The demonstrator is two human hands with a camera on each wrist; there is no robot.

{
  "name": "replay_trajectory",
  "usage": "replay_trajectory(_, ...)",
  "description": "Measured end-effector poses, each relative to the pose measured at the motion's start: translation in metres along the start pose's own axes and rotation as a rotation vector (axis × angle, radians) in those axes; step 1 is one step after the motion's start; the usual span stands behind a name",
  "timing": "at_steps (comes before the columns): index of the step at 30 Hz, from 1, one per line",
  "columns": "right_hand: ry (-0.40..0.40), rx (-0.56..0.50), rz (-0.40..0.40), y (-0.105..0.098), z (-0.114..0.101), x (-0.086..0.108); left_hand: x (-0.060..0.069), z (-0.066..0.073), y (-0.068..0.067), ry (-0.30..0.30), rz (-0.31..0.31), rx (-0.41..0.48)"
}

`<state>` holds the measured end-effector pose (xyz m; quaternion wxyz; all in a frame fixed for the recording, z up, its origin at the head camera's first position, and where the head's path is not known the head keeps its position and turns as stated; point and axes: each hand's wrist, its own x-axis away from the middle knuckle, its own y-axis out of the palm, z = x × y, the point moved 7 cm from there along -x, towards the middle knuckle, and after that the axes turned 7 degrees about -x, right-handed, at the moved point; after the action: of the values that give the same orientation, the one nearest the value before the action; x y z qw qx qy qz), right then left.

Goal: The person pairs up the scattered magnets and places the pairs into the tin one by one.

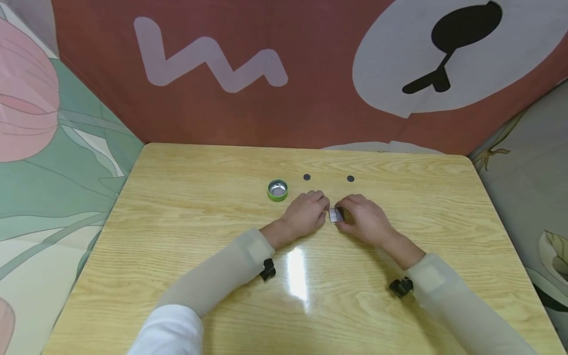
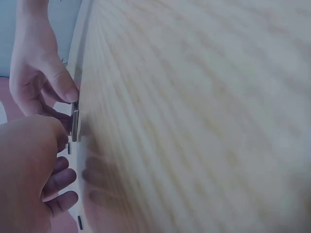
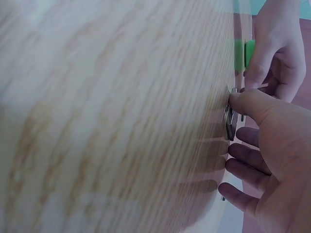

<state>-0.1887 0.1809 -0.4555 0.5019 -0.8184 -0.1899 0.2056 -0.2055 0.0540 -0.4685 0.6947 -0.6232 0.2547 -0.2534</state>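
A small flat rectangular piece (image 1: 334, 215), pale and shiny with a dark part at its right, lies between the two hands just over the table. My right hand (image 1: 366, 220) pinches its right side; in the right wrist view the thumb of that hand (image 3: 286, 145) presses on the piece (image 3: 230, 122), and the other fingers are spread. My left hand (image 1: 305, 215) has curled fingers and grips at the left edge, where the exact contact is partly hidden. From the left wrist view, the piece (image 2: 75, 125) stands thin and edge-on beside the thumb of the left hand (image 2: 29, 170).
A round green-rimmed tin (image 1: 277, 190) with a silvery inside stands beyond the left hand. Two small dark discs, one nearer the tin (image 1: 306, 177) and one farther right (image 1: 350, 178), lie on the wooden table (image 1: 199, 182). A printed reddish cloth (image 1: 248, 116) hangs behind the far edge.
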Motion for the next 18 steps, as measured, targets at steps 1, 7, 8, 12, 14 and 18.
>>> replay_trajectory(1, 0.004, -0.002, -0.003, 0.000, 0.000, -0.001, 0.000, -0.001, -0.001, 0.002, 0.004, -0.002)
replay_trajectory(7, -0.001, 0.004, 0.000, 0.002, 0.000, -0.002, 0.004, -0.005, -0.015, 0.015, 0.043, -0.026)
replay_trajectory(8, -0.005, 0.005, 0.003, 0.002, 0.000, -0.002, 0.004, -0.007, -0.017, 0.015, 0.049, -0.027)
replay_trajectory(12, -0.019, 0.003, 0.021, 0.002, -0.001, -0.002, 0.008, -0.014, -0.025, 0.000, 0.053, -0.027)
replay_trajectory(14, -0.021, 0.004, 0.029, 0.002, -0.001, -0.002, 0.011, -0.019, -0.027, -0.014, 0.046, -0.032)
replay_trajectory(18, -0.013, -0.002, 0.028, 0.003, 0.000, -0.002, 0.015, -0.029, -0.030, -0.046, 0.027, -0.036)
